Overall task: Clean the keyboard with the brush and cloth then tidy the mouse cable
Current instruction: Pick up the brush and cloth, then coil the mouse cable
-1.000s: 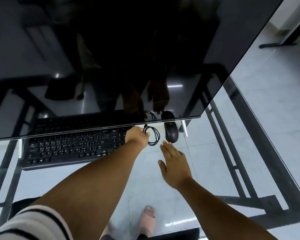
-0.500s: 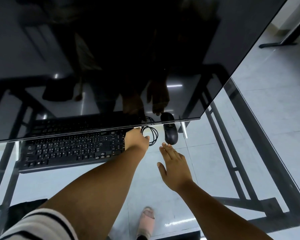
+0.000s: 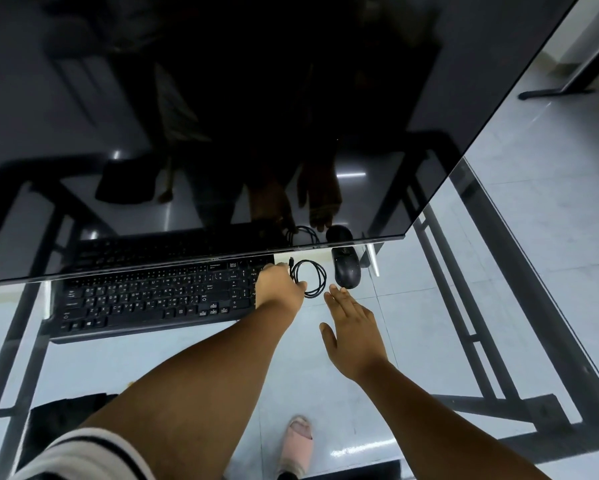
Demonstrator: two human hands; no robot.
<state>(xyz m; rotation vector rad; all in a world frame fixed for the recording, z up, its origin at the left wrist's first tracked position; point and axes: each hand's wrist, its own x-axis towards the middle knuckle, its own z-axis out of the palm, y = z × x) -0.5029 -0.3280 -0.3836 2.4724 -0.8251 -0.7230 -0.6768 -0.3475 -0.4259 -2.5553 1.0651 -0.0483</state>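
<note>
- We see the keyboard [image 3: 159, 299], black, lying on the glass surface [image 3: 412, 306]; we use it as the landmark. Its far edge sits under the lower edge of the dark monitor [image 3: 221, 116].
- Left hand [image 3: 279, 285] is at the keyboard's right end, over the number pad, fingers curled; the grip pinches the mouse cable [image 3: 310, 278] at the coil's left side.
- The mouse cable is coiled in a small black loop just right of the keyboard, lying on the surface; a short plug end sticks up at the coil's top left.
- Mouse [image 3: 347, 275], black, sits right of the keyboard, just beyond the coil, partly under the monitor edge. Coil and mouse are close; we cannot tell if they touch.
- Right hand [image 3: 355, 330] is right of the keyboard and nearer to us than the coil, fingers straight and together, palm down, grip holding nothing. Fingertips point at the mouse and end just short of it.
- We cannot tell if the right palm rests on the surface or hovers.
- Striped sleeve [image 3: 83, 455] shows on the left arm, near side of the keyboard.
- Through the glass, below the keyboard's right end, we see a foot in a pink shoe [image 3: 296, 445] on the tiled floor [image 3: 550, 209].
- Monitor screen reflects both hands, coil and mouse.
</note>
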